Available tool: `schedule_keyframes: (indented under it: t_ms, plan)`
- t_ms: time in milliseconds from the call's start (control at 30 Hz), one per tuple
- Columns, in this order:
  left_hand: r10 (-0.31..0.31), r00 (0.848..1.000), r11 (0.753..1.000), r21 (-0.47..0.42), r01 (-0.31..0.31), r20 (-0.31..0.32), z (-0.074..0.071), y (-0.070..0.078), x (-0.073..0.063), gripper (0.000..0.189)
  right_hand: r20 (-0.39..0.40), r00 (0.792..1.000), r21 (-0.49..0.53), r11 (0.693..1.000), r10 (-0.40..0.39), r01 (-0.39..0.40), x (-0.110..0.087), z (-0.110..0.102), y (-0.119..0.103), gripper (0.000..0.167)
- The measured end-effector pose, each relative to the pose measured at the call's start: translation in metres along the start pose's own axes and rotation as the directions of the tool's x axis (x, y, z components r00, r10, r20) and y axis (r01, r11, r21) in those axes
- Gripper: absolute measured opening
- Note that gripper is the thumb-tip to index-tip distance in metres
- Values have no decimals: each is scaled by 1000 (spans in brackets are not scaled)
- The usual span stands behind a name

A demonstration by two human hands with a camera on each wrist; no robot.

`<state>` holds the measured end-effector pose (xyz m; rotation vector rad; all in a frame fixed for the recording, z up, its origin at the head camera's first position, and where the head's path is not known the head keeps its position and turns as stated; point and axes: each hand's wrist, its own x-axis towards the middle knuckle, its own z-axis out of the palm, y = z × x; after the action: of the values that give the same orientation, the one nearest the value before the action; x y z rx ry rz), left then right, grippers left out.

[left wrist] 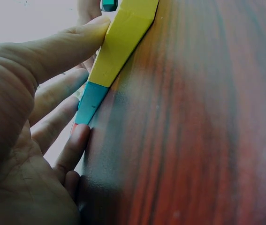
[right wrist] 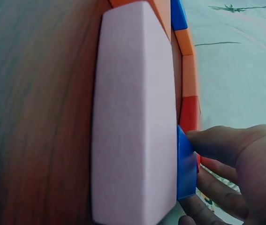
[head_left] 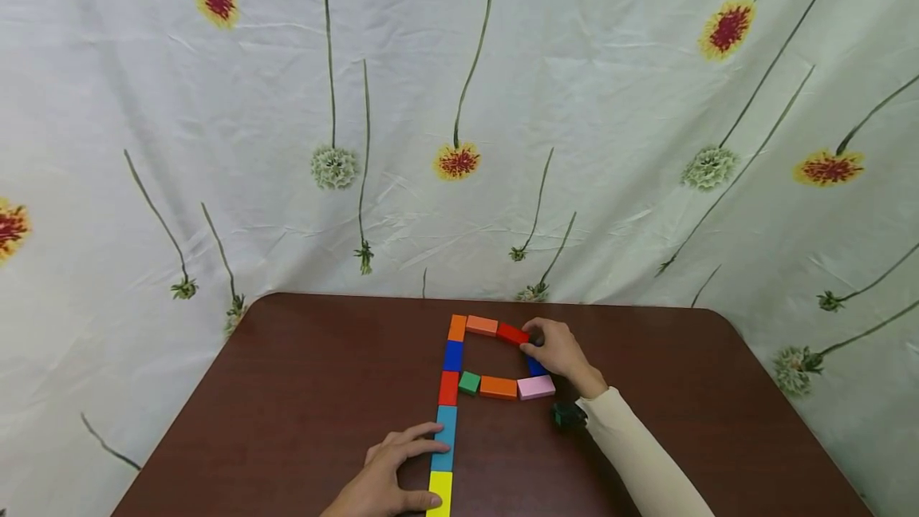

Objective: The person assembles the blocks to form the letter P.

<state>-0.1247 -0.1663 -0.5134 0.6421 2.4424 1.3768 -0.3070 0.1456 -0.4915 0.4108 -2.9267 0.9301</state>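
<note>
Colored blocks lie end to end on the brown table in a P shape. My left hand is beside its lower stem, thumb at the yellow block and fingertips over the light blue block. In the left wrist view its fingers reach along the yellow block. At the loop's right corner, my right hand pinches a blue block between thumb and fingers. That block stands between the red block and the pink block; the hand partly hides it.
The stem continues up with red, blue and orange blocks. A salmon block joins the loop's top; green and orange blocks form its bottom. Behind the table hangs a flowered white cloth.
</note>
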Motion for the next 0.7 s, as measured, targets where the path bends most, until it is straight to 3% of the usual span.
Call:
schedule_keyframes:
  t_ms: [467,700]
  plan:
    - [5,1000,1000,-3,-5,1,-1,-2,0,48,-19,999,1,999,33,-33,1,2,-4,26]
    - [-3,1000,1000,-15,3,1,-2,0,0,46,-46,999,9,1000,10,-10,-1,1,0,26]
